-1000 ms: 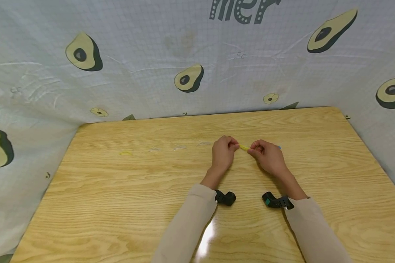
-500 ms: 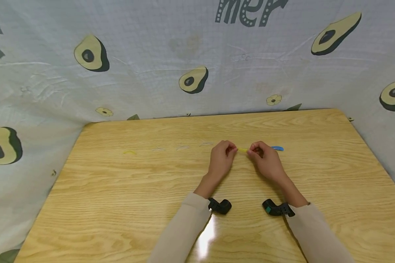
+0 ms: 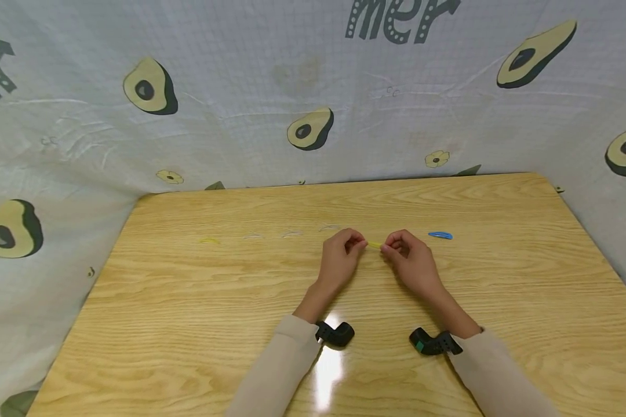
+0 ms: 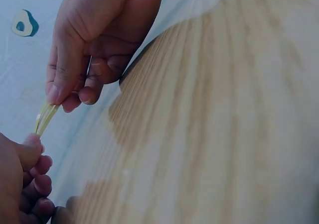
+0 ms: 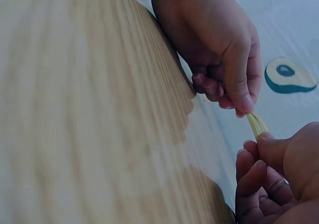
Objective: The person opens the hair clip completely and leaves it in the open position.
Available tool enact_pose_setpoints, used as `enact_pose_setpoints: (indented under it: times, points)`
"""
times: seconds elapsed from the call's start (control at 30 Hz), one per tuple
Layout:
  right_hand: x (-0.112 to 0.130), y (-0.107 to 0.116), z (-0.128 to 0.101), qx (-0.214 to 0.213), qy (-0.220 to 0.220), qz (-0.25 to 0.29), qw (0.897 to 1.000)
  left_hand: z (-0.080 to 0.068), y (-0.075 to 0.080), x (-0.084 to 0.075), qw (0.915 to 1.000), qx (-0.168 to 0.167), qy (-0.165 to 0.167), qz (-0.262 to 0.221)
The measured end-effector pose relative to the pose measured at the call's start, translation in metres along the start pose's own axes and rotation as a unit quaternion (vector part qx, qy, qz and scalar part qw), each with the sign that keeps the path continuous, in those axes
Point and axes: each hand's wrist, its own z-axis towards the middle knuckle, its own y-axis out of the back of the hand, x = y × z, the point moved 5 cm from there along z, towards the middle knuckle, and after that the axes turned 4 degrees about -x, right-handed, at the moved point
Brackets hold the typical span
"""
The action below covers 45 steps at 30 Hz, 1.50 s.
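A yellow snap hair clip (image 3: 374,245) is stretched sideways between my two hands, just above the table. My left hand (image 3: 339,258) pinches one end between thumb and index finger, and my right hand (image 3: 413,263) pinches the opposite end. Slots along the clip (image 4: 45,120) show in the left wrist view; the fingertips hide both of its ends. To the right of my right hand lies a blue hair clip (image 3: 440,235). Left of my hands, pale slim clips (image 3: 329,227) and another yellow clip (image 3: 209,240) form a spaced row on the table.
The wood-grain table (image 3: 188,324) runs back to a wall covering (image 3: 229,69) printed with avocados, which also closes off both sides. Black wrist cameras (image 3: 336,335) sit on both forearms. A bright reflection shows near the front.
Both hands have drawn left and a little toward me, carrying the yellow hair clip. The blue clip, earlier mostly covered by the right hand, now shows whole. The view has shifted slightly.
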Motion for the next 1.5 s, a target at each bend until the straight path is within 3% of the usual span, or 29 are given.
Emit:
enact_pose_setpoints:
  times: [0.2, 0.53, 0.73, 1.07, 1.5]
  points:
    - [0.006, -0.009, -0.005, 0.009, 0.002, 0.011, 1.000, -0.008, 0.012, 0.001, 1.0000, -0.005, 0.008, -0.001]
    - [0.013, -0.024, -0.014, 0.045, -0.032, 0.056, 0.997, -0.020, 0.032, 0.001, 0.9999, 0.003, 0.011, 0.008]
    - [0.017, -0.031, -0.020, 0.047, -0.040, 0.060, 0.996, -0.032, 0.045, 0.000, 0.9998, 0.008, 0.016, 0.011]
    - [0.025, -0.042, -0.035, 0.083, -0.045, 0.084, 0.992, -0.053, 0.063, -0.003, 0.9993, 0.009, 0.035, 0.000]
    - [0.031, -0.054, -0.055, 0.131, -0.057, 0.099, 0.985, -0.082, 0.081, -0.009, 0.9990, 0.036, 0.017, 0.019]
